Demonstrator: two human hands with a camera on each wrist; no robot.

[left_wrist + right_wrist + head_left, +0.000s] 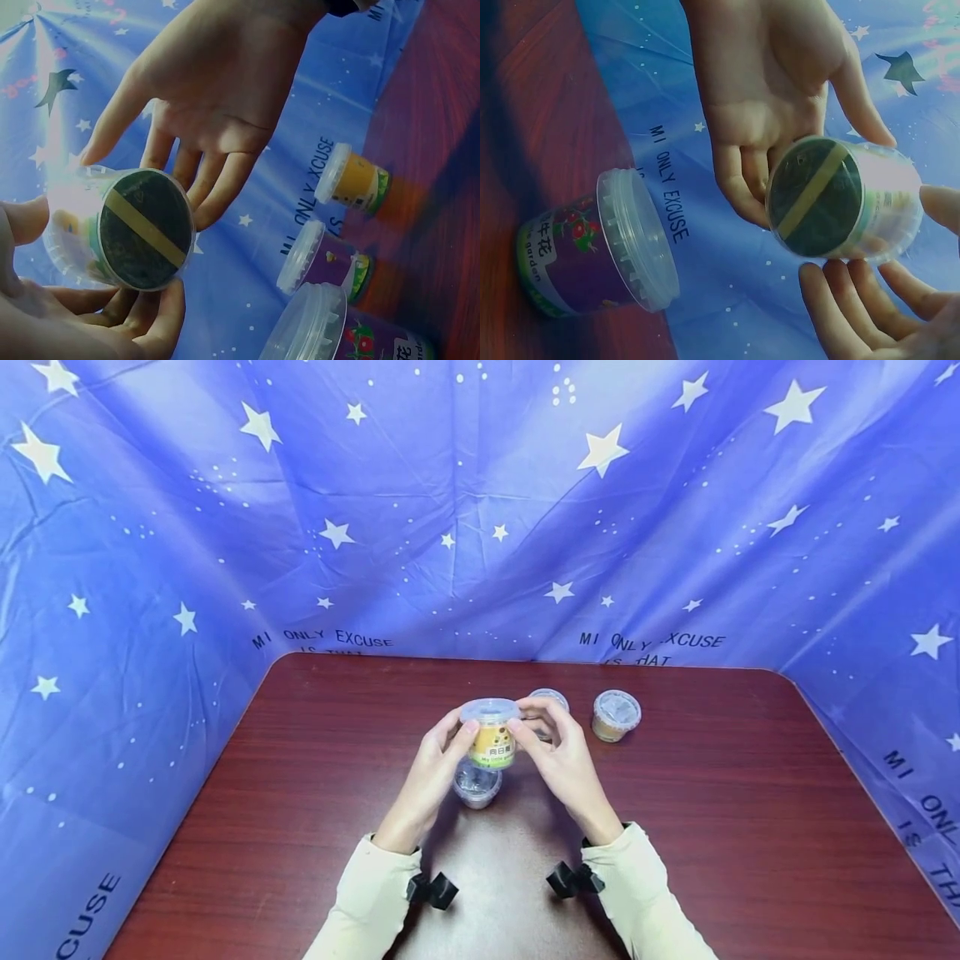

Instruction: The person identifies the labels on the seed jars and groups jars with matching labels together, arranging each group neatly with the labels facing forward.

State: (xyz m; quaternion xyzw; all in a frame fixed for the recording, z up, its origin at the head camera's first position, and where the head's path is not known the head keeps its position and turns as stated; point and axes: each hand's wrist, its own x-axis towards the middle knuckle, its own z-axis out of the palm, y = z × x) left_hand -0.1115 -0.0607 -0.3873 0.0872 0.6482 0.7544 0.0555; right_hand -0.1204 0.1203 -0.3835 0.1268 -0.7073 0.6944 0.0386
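A clear plastic tub [495, 745] with a yellow sunflower label and a clear lid is held up above the table between two hands. My left hand [429, 768] grips its left side, thumb on the front near the lid. On the other side my right hand [564, 768] holds it the same way, thumb against the label and fingers behind. Seen from below in the left wrist view, the tub's base [146, 229] shows dark contents crossed by a tan strip. Just below the held tub, a purple-labelled tub [585, 259] stands upright on the table with its lid on.
Two more lidded tubs stand farther back: a purple-labelled one [334, 262], partly behind my right hand in the head view, and a yellow-labelled one [617, 717] to the right. The dark red wooden table [300, 793] meets a blue star-patterned curtain [450, 485] at its back and sides.
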